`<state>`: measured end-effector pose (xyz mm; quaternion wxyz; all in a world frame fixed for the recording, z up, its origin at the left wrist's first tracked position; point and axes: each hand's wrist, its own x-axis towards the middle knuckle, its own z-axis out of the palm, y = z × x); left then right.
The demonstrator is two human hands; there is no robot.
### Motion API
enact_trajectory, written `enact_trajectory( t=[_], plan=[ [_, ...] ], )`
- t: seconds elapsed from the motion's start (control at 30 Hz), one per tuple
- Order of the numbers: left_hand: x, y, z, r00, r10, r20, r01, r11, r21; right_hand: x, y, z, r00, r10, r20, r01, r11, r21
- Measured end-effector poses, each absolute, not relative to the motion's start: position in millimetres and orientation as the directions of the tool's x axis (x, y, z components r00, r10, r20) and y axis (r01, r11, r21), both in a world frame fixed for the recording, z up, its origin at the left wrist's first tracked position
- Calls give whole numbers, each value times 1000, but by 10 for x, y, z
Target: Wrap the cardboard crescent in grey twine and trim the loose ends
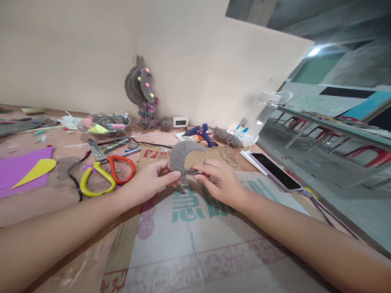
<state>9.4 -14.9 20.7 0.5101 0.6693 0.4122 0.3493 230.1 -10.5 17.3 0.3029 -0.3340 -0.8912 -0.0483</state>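
A crescent shape wrapped in grey yarn (180,154) is held upright above the cardboard. My left hand (160,175) grips its lower left side between thumb and fingers. Close by on the right, my right hand (218,179) is closed in a pinch on a small length of grey yarn (192,172) beside the crescent's lower end. A thin loose strand (190,232) lies on the printed cardboard sheet (165,264) below. How the yarn joins the crescent is partly hidden by my fingers.
Left lie scissors (97,181), a utility knife (117,144), purple sheets (27,162) and a tray of scraps (104,126). Behind are a glue gun (200,133), a yarn skein (229,137), a small clock (180,121) and a decorated hanging (142,89). A bottle (256,118) and phone (275,171) stand right.
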Motion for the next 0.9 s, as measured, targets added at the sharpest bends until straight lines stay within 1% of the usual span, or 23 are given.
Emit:
enact_trajectory(
  t=[0.57, 0.73, 0.9],
  plan=[
    [65, -132, 144, 467, 882, 61, 176, -161, 971, 2297, -114, 180, -647, 554, 524, 635, 772, -33],
    [81, -133, 152, 456, 888, 59, 191, -162, 968, 2294, -96, 170, -638, 558, 530, 624, 778, -67],
    [93, -141, 177, 443, 894, 58, 179, -152, 972, 2290, -105, 176, -553, 600, 578, 629, 756, -182]
  ],
)
